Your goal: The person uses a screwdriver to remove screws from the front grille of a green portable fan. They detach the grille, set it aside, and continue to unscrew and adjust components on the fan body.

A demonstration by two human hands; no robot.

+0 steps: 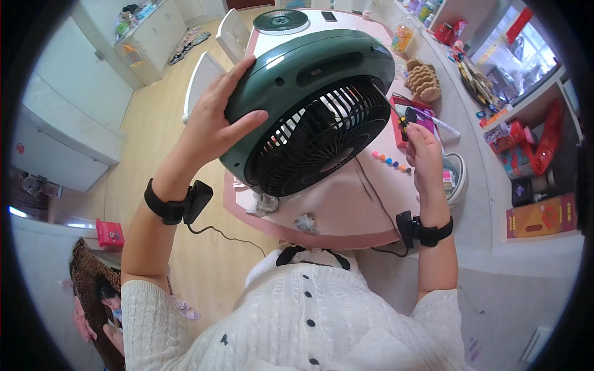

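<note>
My left hand (219,114) grips the left rim of a dark green round fan (266,80) with a black grille (315,154), tilted up over the pink-edged table (297,230). Beside the fan's right side, my right hand (421,145) pinches a small black-and-yellow item (404,120) that looks like a screwdriver; whether its tip touches the fan is unclear. A red-pink box (398,137) holding assorted items is just behind that hand. A green disc-shaped piece (279,21) lies at the table's far end, near a phone (329,17). A row of small coloured pieces (390,161) lies below the fan.
White chairs (232,34) stand left of the table. At right are a cluttered ledge, brown stacked pieces (422,80), a pale bin (456,185) and shelves (504,135). A cable (226,238) hangs from my left wrist band. Another person (111,303) is low at the lower left.
</note>
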